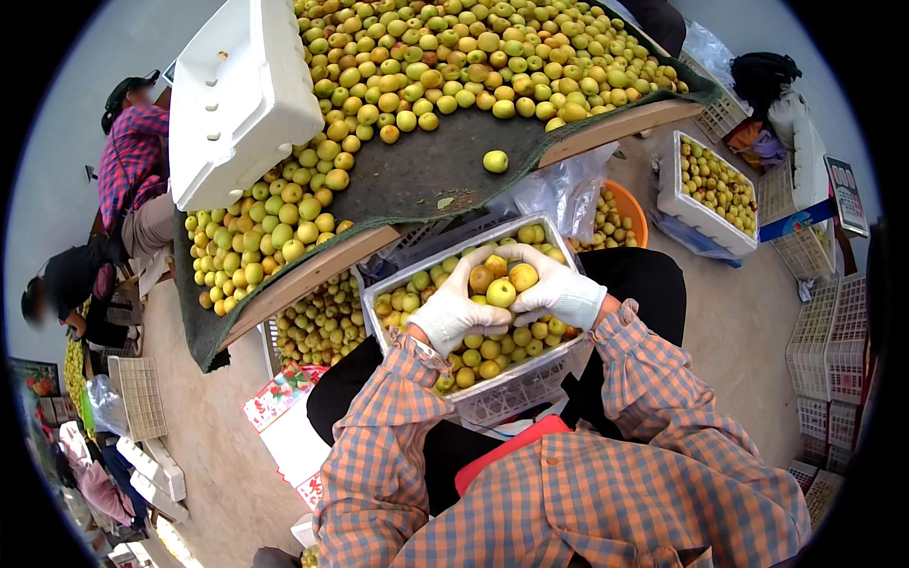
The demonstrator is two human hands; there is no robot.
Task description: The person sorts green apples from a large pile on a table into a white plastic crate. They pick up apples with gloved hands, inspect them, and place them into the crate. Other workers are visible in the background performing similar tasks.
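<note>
My left hand (454, 305) and my right hand (561, 287), both in white knit gloves, cup a small cluster of jujubes (501, 292) between them. The held fruits are yellow-green, and some have brown patches. Beneath my hands, a white foam box (513, 374) is filled with similar jujubes (490, 348). It rests between my knees, on a white plastic crate (522, 397). My palms and forearms hide part of the box's contents.
A dark cloth-covered table (426, 167) with a wooden edge (312, 280) holds heaped jujubes and a tilted foam box (245, 106). An orange basin (632, 209) and another filled foam box (703, 213) stand at right. Two people (135, 156) are at left; stacked crates (827, 341) line the right.
</note>
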